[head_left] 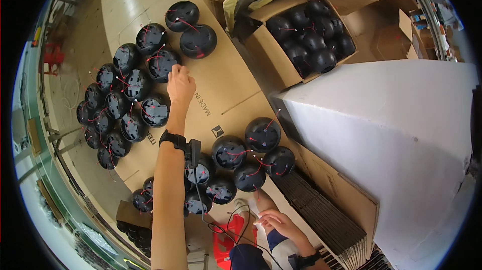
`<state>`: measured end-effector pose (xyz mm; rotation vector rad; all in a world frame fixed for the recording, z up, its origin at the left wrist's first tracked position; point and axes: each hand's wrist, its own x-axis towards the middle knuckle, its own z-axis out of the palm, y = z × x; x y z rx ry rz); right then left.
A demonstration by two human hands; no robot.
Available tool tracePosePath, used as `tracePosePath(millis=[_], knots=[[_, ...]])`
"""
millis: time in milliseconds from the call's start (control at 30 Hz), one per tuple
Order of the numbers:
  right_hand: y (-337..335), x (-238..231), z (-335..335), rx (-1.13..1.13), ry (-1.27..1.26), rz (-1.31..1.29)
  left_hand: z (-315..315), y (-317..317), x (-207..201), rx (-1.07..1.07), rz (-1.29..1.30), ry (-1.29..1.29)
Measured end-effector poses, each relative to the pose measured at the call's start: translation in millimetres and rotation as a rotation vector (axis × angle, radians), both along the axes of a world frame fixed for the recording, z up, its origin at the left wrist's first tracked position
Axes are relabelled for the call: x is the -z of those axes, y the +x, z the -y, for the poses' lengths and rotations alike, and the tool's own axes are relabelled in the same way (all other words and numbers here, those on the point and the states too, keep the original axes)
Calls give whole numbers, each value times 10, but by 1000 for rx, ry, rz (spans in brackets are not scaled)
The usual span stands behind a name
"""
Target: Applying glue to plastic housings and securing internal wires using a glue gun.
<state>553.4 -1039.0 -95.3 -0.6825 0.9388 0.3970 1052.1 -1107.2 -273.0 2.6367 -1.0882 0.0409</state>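
Note:
My left hand [181, 85] reaches across the cardboard, its fingers bent and pressed together at the right rim of a black round housing [159, 65] with a red wire. Whatever those fingers hold, if anything, is hidden. Two more black housings, an upper one [182, 15] and a lower one [198, 41], sit just beyond it. Low in the view, my right hand [280, 223] hovers over my leg, its fingers apart and holding nothing. Above it lies a group of similar housings [249, 175], hollow sides up, with red wires hanging out.
Rows of black housings [115, 104] cover the left part of the cardboard sheet [226, 87]. A carton [273, 54] full of black balls stands at the upper right, above a white surface [381, 114]. Folded cardboard [321, 210] is stacked at the lower right. A black cable [205, 205] hangs from my left wrist.

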Motion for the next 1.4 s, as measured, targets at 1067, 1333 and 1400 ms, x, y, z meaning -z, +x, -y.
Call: tracePosePath(millis=[1067,1333,1400], knots=[[-4,-17,-93,-162,-75,49,-1532,-421,320,-349,-558,320],[-141,57,-210,-294,-85,22,-1467,-313,319,-287,-429,294],[-240,92,-276,-286,-64,62,-1454,-298,250,-402,-515,260]])
